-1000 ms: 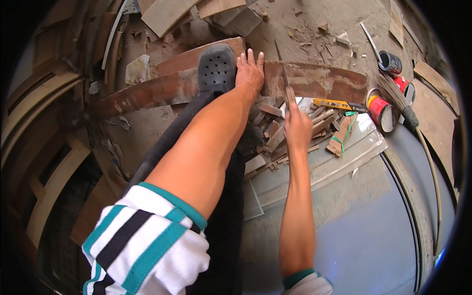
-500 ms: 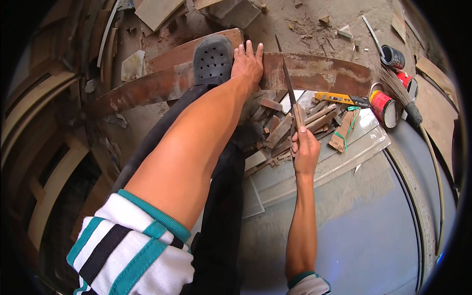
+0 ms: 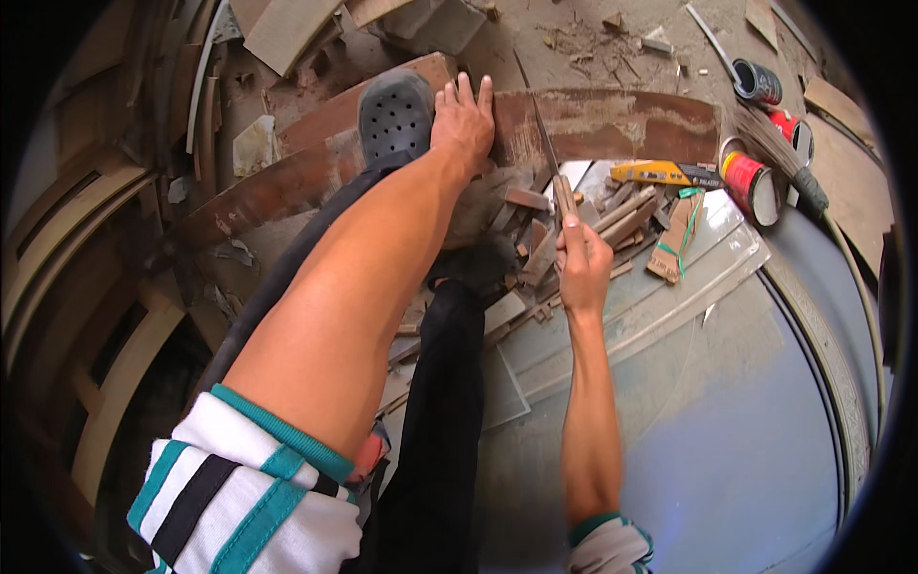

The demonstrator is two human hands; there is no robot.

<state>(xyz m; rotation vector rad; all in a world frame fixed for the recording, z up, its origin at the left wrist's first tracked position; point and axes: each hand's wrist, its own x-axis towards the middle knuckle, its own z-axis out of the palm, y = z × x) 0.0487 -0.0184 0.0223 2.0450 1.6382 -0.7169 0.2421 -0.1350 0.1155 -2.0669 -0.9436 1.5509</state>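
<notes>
A long reddish-brown plank (image 3: 612,126) with worn, pale patches lies crosswise in front of me. My left hand (image 3: 463,129) presses on it with the fingers stretched out. Just left of that hand, a grey clog (image 3: 394,117) with holes, on my foot, bears on the wood. In my right hand (image 3: 583,266) is the wooden handle of a handsaw (image 3: 547,134). Its narrow dark blade crosses the plank to the right of my left hand, tip pointing away. Whether the teeth have cut into the wood cannot be made out.
Several wood offcuts (image 3: 622,215) are heaped below the plank. Close by lie a yellow-and-black packet (image 3: 660,173), cardboard tied with green string (image 3: 677,239), cans (image 3: 749,182) and a stick brush (image 3: 784,172). Glass sheets (image 3: 650,316) spread at the lower right. Wooden frames (image 3: 105,383) stand left.
My right hand and the saw have slid a little away from me across the plank. My left hand and foot keep their hold on it, while the whole view has shifted slightly.
</notes>
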